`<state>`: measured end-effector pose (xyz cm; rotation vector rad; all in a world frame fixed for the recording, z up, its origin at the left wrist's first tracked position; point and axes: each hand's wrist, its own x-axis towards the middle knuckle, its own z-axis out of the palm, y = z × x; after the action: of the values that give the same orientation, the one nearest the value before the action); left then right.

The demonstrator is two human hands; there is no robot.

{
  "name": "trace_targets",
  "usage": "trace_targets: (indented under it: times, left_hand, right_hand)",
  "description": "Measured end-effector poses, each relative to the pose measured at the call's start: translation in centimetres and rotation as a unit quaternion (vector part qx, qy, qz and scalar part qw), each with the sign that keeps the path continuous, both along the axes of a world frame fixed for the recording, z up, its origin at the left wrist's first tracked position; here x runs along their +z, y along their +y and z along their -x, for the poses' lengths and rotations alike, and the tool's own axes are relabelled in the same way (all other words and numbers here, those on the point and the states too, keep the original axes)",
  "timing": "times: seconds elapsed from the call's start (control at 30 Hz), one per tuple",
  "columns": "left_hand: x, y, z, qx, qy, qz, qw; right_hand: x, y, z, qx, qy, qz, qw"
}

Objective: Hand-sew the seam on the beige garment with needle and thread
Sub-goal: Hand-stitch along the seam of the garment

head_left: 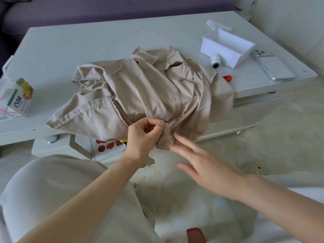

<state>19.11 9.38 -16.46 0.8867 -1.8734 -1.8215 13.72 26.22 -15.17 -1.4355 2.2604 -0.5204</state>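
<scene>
The beige garment [140,92] lies crumpled on the white table [84,46] and hangs over its front edge. My left hand [142,137] pinches a gathered fold of the garment at that edge. A thin needle [156,118] sticks up from the fold just above the fingers, and thread [169,136] trails down from it. My right hand [201,165] hovers below and to the right of the fold, fingers straight and spread, blurred by motion, holding nothing.
A white plastic box [226,48] stands at the table's back right, with a thread spool [215,61] beside it and a phone [273,67] further right. A small red object [227,78] peeks from behind the garment. A carton [20,98] stands at the left edge. A spiral notebook [107,149] lies on the shelf below.
</scene>
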Motion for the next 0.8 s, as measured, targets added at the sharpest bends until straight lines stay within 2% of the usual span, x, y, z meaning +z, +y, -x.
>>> trace_targets:
  times: [0.17, 0.27, 0.37, 0.6, 0.7, 0.8]
  left_hand:
    - [0.0, -0.2, -0.3, 0.003, 0.005, -0.014, 1.000]
    - [0.1, -0.1, -0.5, -0.002, 0.009, -0.009, 1.000]
    - [0.2, -0.2, -0.5, -0.005, 0.009, 0.006, 1.000]
    - [-0.1, -0.4, -0.4, -0.011, 0.006, 0.012, 1.000]
    - [-0.1, -0.5, -0.4, 0.001, 0.008, -0.006, 1.000]
    - [0.0, -0.7, -0.4, 0.012, 0.014, -0.007, 1.000]
  right_hand:
    - [-0.3, -2.7, 0.7, -0.170, -0.026, 0.097, 0.980]
    - [-0.4, -4.3, 1.3, -0.215, -0.075, 0.093, 0.969]
    - [-0.4, -5.2, 1.4, -0.240, -0.094, 0.129, 0.957]
    - [-0.1, -5.5, 1.6, -0.232, -0.081, 0.225, 0.943]
    - [0.0, -4.2, 1.2, -0.142, -0.077, 0.236, 0.958]
    - [-0.9, -1.7, 0.8, -0.038, -0.034, 0.183, 0.982]
